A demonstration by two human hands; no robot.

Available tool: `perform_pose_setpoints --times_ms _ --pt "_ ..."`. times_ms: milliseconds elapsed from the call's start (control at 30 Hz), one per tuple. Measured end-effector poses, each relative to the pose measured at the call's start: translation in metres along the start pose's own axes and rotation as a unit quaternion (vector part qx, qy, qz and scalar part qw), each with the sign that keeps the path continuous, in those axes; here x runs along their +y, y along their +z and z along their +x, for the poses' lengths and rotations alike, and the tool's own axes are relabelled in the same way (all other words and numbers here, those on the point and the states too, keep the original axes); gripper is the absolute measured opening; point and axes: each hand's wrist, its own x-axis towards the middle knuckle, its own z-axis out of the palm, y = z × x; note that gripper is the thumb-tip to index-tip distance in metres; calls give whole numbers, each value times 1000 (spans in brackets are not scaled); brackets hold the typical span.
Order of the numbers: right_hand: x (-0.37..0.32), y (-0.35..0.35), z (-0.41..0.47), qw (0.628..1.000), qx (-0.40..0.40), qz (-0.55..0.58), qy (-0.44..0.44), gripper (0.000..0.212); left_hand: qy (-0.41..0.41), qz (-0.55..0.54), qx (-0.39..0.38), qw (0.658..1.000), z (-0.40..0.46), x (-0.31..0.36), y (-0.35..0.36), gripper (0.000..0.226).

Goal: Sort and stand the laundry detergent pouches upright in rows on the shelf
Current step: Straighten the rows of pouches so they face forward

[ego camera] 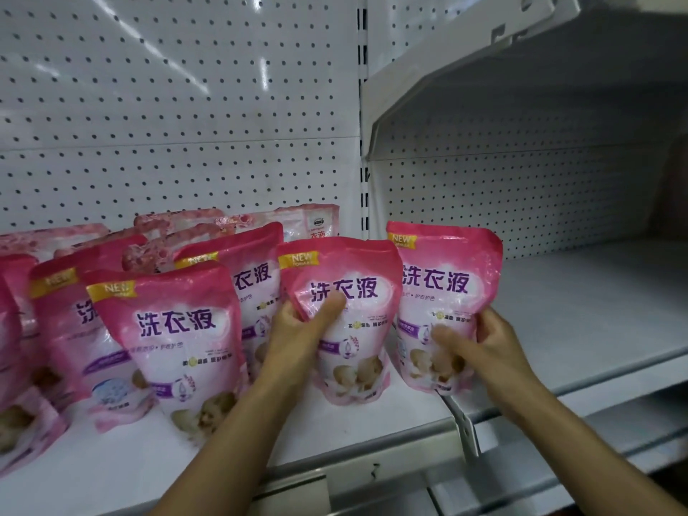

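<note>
White store shelf (372, 433) carries the job. Nearest, the left hand (298, 329) clasps the middle pouch (346, 314), and the right hand (480, 344) grips the right-end pouch (443, 292); both pouches stand at the front edge. Likely step: squaring the front row; next, set them plumb and release. Behind, paler pouches (238, 225) are mostly hidden, and the far-left ones are cut off.

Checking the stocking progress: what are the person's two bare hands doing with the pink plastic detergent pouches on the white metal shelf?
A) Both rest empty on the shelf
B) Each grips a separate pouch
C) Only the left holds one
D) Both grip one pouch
B: the left hand grips the middle pink plastic pouch, while the right hand grips the rightmost pink pouch.
</note>
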Motion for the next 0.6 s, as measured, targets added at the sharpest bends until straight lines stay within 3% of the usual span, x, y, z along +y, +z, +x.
perform_pose_setpoints --times_ms 100,333,400,467,600 --pt "17 4 -5 1000 13 -13 -18 57 -28 -7 -87 996 -13 -23 -8 67" --pt "16 19 8 995 65 36 -69 39 47 46 19 998 -4 -25 8 37" --pt "16 20 10 992 93 40 -68 39 51 31 57 997 -5 -22 12 44" --pt "11 19 8 990 121 32 -67 38 50 10 66 997 -9 -15 13 65" --pt "-2 11 -14 985 152 65 -59 34 45 -23 55 997 -25 -8 13 71"
